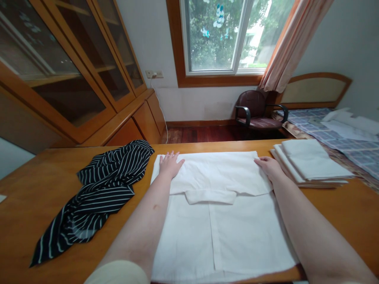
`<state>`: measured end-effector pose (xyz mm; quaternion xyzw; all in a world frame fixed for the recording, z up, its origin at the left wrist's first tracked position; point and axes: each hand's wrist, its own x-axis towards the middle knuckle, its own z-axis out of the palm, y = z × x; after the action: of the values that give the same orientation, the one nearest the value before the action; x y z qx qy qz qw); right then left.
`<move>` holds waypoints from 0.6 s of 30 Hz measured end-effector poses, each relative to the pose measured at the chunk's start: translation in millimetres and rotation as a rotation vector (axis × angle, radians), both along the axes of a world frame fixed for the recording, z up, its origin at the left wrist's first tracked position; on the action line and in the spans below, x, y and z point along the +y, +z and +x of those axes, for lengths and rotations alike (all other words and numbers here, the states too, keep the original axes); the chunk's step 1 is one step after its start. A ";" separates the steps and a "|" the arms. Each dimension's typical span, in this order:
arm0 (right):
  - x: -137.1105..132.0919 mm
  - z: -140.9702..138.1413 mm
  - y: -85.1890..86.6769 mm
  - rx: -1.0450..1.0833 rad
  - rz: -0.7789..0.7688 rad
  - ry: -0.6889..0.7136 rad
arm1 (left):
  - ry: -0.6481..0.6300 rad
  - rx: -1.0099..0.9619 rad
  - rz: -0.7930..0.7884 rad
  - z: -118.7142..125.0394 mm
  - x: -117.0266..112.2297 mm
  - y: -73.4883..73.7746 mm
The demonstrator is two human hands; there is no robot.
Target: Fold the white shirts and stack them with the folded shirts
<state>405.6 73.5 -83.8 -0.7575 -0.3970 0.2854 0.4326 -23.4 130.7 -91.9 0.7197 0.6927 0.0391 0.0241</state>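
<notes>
A white shirt (pixel 242 225) lies spread on the wooden table in front of me. Its upper part is folded down, so the collar (pixel 211 197) points toward me, and the front placket runs below it. My left hand (pixel 171 165) rests flat on the far left corner of the shirt with its fingers apart. At the far right corner, my right hand (pixel 269 166) is closed with thumb and fingers on the shirt's edge. Left of the shirt, a crumpled black cloth with white stripes (pixel 100 193) lies on the table.
A stack of folded white cloths (pixel 310 161) sits right of my right hand. Beyond the table (pixel 17 228) are a brown armchair (pixel 257 108), a bed with a checked cover (pixel 349 146) and a window. A glass-fronted wooden cabinet (pixel 79 134) stands at left.
</notes>
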 end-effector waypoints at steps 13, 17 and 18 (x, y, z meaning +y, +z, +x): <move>-7.2 -14.9 4.3 -0.838 0.265 0.236 | 0.001 -0.008 -0.002 0.8 -0.9 1.7; -8.4 -31.7 -2.3 -0.951 0.119 0.668 | 0.002 0.006 -0.002 1.0 -0.3 0.7; -7.7 -34.8 -6.2 -0.957 0.051 0.705 | 0.000 0.008 -0.003 1.1 0.0 0.5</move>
<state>370.8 65.8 -90.0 -0.6139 -0.7821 0.0292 0.1029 -22.4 130.6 -91.4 0.7198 0.6929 0.0351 0.0222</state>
